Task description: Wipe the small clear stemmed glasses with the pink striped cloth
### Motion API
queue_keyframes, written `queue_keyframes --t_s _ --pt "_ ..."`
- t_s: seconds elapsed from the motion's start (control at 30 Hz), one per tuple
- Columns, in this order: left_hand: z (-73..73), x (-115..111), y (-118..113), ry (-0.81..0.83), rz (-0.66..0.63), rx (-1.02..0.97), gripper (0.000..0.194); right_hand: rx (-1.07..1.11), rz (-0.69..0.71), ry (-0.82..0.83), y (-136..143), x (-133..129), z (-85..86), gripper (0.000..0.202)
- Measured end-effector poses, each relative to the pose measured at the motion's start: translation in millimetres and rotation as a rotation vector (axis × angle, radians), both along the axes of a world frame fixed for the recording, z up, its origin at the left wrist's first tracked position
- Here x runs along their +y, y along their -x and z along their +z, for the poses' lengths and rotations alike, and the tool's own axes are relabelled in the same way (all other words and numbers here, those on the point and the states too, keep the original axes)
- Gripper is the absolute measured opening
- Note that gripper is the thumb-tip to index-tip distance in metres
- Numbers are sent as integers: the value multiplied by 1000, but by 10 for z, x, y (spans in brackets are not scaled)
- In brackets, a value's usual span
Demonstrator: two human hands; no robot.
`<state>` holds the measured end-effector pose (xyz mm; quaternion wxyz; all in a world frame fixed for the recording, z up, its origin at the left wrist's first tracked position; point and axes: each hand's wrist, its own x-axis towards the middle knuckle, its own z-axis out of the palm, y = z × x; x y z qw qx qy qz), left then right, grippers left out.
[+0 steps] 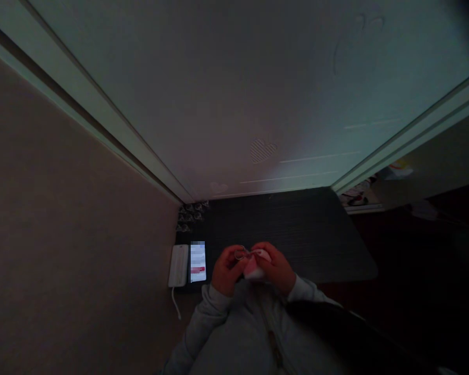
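My L hand (223,272) pinches a small ring (239,254), R hand (280,271) grips the pink-&-white item (255,272) btwn them; fingers curled, wrists angled inward, fingertips v. close, by the dark tbl's (297,229) nr edge.

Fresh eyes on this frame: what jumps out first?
The lit phone glows on the left of the dark surface, beside a white corded box. Next, the pink-and-white item held between left hand and right hand, low centre. Beyond, a striped heart on the pale panel.
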<state>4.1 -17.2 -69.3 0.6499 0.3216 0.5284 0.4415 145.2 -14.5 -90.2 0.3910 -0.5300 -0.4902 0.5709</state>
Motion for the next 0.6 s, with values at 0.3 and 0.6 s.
queue_keyframes --t_s 0.3,0.6 --pt "-150 18 67 15 80 -74 33 -118 83 -110 -7 -16 141 15" --pt "-68 92 81 106 243 -227 41 -60 87 -36 18 -7 109 18"
